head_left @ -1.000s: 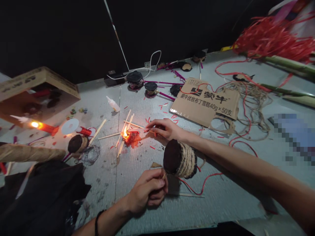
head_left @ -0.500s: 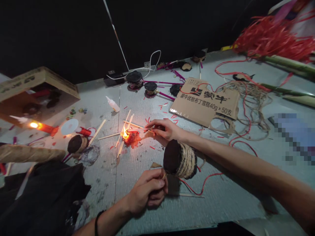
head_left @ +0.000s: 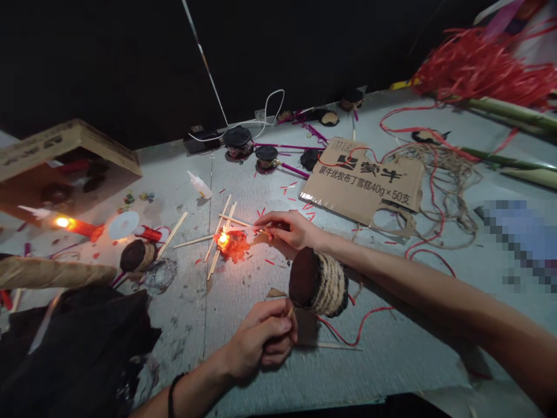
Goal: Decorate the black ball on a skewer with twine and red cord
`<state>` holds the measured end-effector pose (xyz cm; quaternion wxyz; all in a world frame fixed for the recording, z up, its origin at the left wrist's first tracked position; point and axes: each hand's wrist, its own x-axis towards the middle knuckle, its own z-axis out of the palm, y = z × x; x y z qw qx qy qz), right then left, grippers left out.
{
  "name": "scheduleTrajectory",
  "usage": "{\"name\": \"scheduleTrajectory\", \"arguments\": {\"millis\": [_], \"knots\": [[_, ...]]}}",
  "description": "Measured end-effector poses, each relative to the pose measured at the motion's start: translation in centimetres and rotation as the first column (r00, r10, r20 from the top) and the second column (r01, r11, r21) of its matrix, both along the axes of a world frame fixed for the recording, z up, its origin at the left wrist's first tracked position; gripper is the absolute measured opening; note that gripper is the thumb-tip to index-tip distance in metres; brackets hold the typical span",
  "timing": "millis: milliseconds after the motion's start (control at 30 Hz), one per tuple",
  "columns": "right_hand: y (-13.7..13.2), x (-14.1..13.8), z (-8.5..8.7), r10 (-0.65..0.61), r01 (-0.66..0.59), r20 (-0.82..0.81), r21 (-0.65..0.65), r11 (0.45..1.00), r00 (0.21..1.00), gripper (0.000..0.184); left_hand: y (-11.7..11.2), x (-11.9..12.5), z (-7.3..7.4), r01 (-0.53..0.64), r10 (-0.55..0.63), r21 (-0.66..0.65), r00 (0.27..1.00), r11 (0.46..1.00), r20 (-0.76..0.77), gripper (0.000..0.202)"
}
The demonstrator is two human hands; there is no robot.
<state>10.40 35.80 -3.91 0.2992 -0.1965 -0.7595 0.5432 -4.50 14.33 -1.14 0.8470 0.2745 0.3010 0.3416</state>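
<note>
Grey table (head_left: 391, 348), stick (head_left: 244, 230) pointing left.

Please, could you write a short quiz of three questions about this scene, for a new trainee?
1. Multiple choice: what do the fingers of the left hand grip?
A) the stick of the twine-wrapped drum
B) a glue bottle
C) a sheet of cardboard
2. True or false: the right hand holds a thin stick to the small flame.
3. Fill in: the melted wax puddle at the flame is ____ in colour.

Key: 1 A; 2 true; 3 red.
</note>
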Motion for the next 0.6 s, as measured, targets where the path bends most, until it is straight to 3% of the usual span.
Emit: {"name": "scheduleTrajectory", "arguments": {"millis": [600], "knots": [[-0.18, 0.02, -0.25, -0.008, 0.008, -0.006, -0.009, 1.0, 1.0, 0.024, 0.06, 0.06, 0.1, 0.002, -0.002, 0.006, 1.0, 1.0, -0.003, 0.027]]}}
